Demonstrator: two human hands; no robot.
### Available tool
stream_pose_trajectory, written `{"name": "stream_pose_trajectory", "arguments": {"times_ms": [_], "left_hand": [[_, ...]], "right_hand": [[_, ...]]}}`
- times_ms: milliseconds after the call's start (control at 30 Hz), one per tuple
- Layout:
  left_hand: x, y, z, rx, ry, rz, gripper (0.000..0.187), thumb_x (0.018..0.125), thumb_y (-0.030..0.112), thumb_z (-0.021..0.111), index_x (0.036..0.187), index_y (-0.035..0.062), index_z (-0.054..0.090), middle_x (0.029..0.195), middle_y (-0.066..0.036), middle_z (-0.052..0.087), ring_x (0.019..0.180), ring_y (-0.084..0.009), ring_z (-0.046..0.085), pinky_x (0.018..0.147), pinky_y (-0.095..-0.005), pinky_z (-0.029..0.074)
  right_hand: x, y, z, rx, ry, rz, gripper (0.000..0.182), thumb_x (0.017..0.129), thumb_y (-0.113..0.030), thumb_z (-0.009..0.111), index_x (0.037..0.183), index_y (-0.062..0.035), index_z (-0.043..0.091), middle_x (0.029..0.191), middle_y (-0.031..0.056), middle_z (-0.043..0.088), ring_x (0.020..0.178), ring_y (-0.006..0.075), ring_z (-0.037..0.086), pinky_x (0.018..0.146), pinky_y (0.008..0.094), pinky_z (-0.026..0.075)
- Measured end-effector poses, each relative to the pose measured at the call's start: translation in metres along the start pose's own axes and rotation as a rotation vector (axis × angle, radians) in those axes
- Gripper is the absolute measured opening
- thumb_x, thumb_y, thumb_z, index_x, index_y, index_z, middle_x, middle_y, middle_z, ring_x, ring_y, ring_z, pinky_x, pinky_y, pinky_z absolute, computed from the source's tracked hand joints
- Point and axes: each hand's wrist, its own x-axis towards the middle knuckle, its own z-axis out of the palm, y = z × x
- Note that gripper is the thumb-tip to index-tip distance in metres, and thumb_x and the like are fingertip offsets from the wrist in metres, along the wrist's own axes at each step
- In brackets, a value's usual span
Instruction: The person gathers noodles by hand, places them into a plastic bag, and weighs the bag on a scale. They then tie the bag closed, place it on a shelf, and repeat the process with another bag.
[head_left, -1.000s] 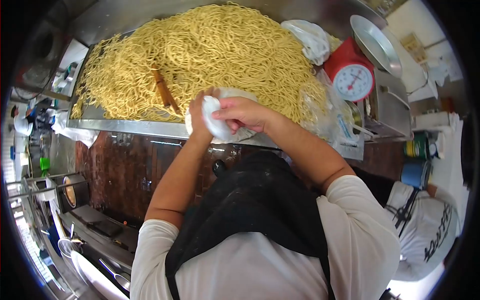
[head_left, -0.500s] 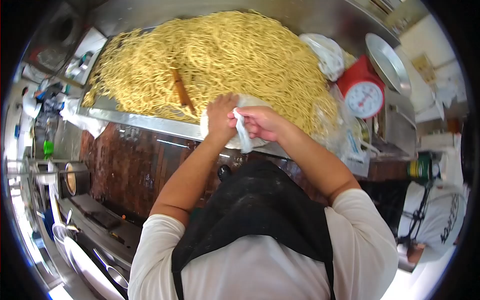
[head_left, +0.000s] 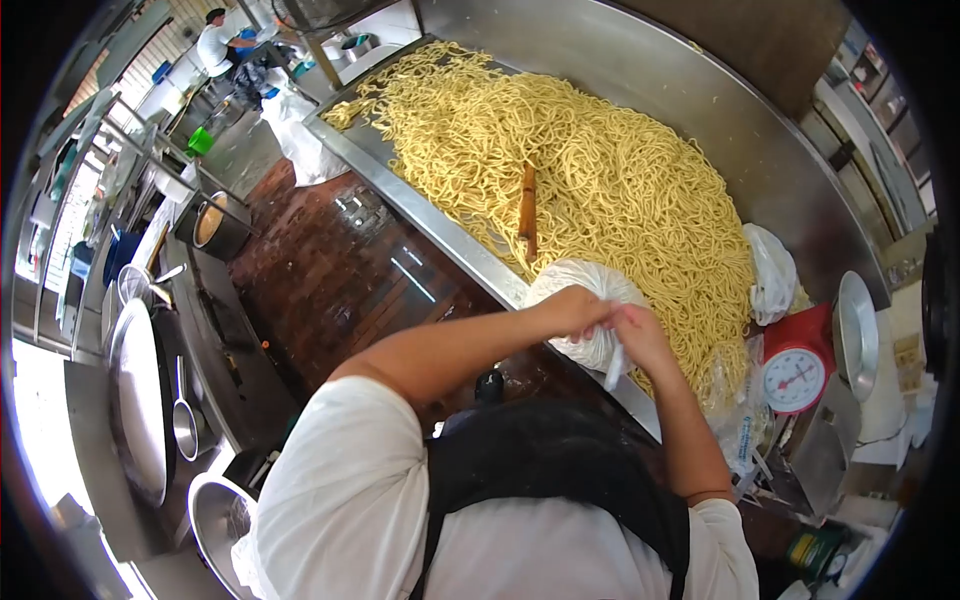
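Note:
A filled, whitish plastic bag [head_left: 578, 277] sits at the front edge of the steel noodle tray [head_left: 420, 212], its strand-like contents showing through. My left hand [head_left: 576, 311] is closed at the gathered neck of the bag, its fingertips meeting those of my right hand [head_left: 642, 336]. My right hand is pinched on the same neck, and a twisted white tail of plastic [head_left: 614, 368] hangs below the fingers. Exactly how the fingers grip is partly hidden. Behind the bag spreads a large heap of yellow noodles [head_left: 610, 170], with a brown wooden tool [head_left: 527, 212] lying in it.
To the right stand a red dial scale [head_left: 800, 360] with a metal pan [head_left: 855, 335], a white plastic bag [head_left: 770, 272] and clear plastic bags [head_left: 735, 400]. A large wok [head_left: 140, 400] is at left. A person [head_left: 222, 48] works far off at upper left.
My left hand has gone from lying flat on the bag to closing at its neck beside my right hand. The view has turned, so the bag and tray appear farther right.

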Motion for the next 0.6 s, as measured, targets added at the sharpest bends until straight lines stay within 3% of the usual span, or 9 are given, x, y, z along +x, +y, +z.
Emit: {"name": "stream_pose_trajectory", "arguments": {"times_ms": [67, 133, 200, 233, 367, 467, 533, 567, 600], "left_hand": [[0.018, 0.006, -0.009, -0.504, -0.218, -0.527, 0.040, 0.089, 0.040, 0.065, 0.079, 0.0017, 0.073, 0.069, -0.016, 0.067, 0.066, -0.0308, 0.065, 0.065, -0.0430, 0.053], [0.032, -0.004, -0.013, -0.366, -0.263, -0.411, 0.034, 0.084, 0.034, 0.067, 0.083, 0.0012, 0.073, 0.072, -0.018, 0.068, 0.069, -0.0300, 0.067, 0.062, -0.0419, 0.053], [0.038, -0.006, -0.021, 0.574, -0.160, 0.122, 0.027, 0.080, 0.028, 0.065, 0.086, 0.0034, 0.074, 0.078, -0.017, 0.071, 0.072, -0.0305, 0.069, 0.060, -0.0421, 0.053], [0.025, 0.029, -0.032, 0.732, -0.181, 0.084, 0.021, 0.080, 0.024, 0.064, 0.089, 0.0076, 0.074, 0.089, -0.015, 0.072, 0.080, -0.0299, 0.069, 0.063, -0.0420, 0.052], [0.024, 0.014, -0.015, 0.883, 0.155, 0.460, 0.017, 0.084, 0.026, 0.062, 0.087, 0.0111, 0.069, 0.089, -0.008, 0.063, 0.087, -0.0280, 0.064, 0.071, -0.0406, 0.051], [0.018, -0.016, -0.006, 0.741, 0.313, 0.538, 0.015, 0.083, 0.024, 0.063, 0.088, 0.0107, 0.066, 0.085, -0.007, 0.061, 0.084, -0.0269, 0.064, 0.069, -0.0403, 0.051], [0.011, -0.023, 0.000, 0.708, 0.397, 0.516, 0.013, 0.081, 0.022, 0.064, 0.089, 0.0118, 0.064, 0.081, -0.006, 0.059, 0.081, -0.0260, 0.063, 0.069, -0.0392, 0.052], [0.009, -0.026, 0.004, 0.649, 0.485, 0.506, 0.012, 0.080, 0.020, 0.065, 0.090, 0.0125, 0.065, 0.079, -0.005, 0.060, 0.080, -0.0255, 0.063, 0.069, -0.0387, 0.052], [0.009, -0.027, 0.008, 0.584, 0.571, 0.498, 0.012, 0.079, 0.018, 0.066, 0.091, 0.0131, 0.065, 0.077, -0.005, 0.060, 0.080, -0.0251, 0.064, 0.068, -0.0383, 0.052]], "right_hand": [[-0.006, -0.020, 0.023, 0.070, 0.031, -0.180, 0.033, 0.099, -0.031, 0.055, 0.094, -0.0001, 0.066, 0.078, 0.0225, 0.063, 0.076, 0.0349, 0.064, 0.069, 0.0423, 0.048], [-0.022, -0.036, 0.009, 0.063, -0.062, -0.211, 0.033, 0.099, -0.030, 0.054, 0.096, 0.0005, 0.064, 0.078, 0.0228, 0.063, 0.075, 0.0380, 0.063, 0.070, 0.0428, 0.048], [-0.028, -0.036, -0.001, -0.157, -0.053, -0.202, 0.031, 0.099, -0.028, 0.053, 0.096, 0.0008, 0.065, 0.083, 0.0235, 0.064, 0.079, 0.0400, 0.062, 0.074, 0.0429, 0.049], [-0.025, -0.028, -0.002, -0.229, 0.075, -0.318, 0.027, 0.097, -0.024, 0.056, 0.091, 0.0012, 0.064, 0.087, 0.0217, 0.065, 0.082, 0.0410, 0.061, 0.075, 0.0437, 0.048], [0.008, -0.010, -0.012, -0.345, 0.503, -0.769, 0.023, 0.094, -0.020, 0.059, 0.087, 0.0012, 0.063, 0.086, 0.0183, 0.064, 0.081, 0.0394, 0.060, 0.075, 0.0458, 0.047], [0.031, 0.017, 0.003, -0.143, 0.514, -0.675, 0.023, 0.095, -0.022, 0.061, 0.086, -0.0018, 0.063, 0.082, 0.0110, 0.065, 0.072, 0.0284, 0.062, 0.064, 0.0388, 0.049], [0.034, 0.015, 0.012, 1.017, 0.135, 0.247, 0.021, 0.097, -0.027, 0.063, 0.092, -0.0061, 0.065, 0.083, 0.0045, 0.066, 0.068, 0.0143, 0.062, 0.054, 0.0263, 0.047], [0.038, 0.015, 0.010, 1.182, 0.036, 0.369, 0.018, 0.100, -0.029, 0.062, 0.089, -0.0139, 0.063, 0.081, -0.0024, 0.065, 0.062, 0.0047, 0.059, 0.050, 0.0174, 0.044], [0.038, 0.006, 0.010, 1.180, 0.035, 0.369, 0.018, 0.100, -0.029, 0.062, 0.089, -0.0139, 0.063, 0.081, -0.0024, 0.065, 0.062, 0.0047, 0.059, 0.050, 0.0174, 0.044]]}}
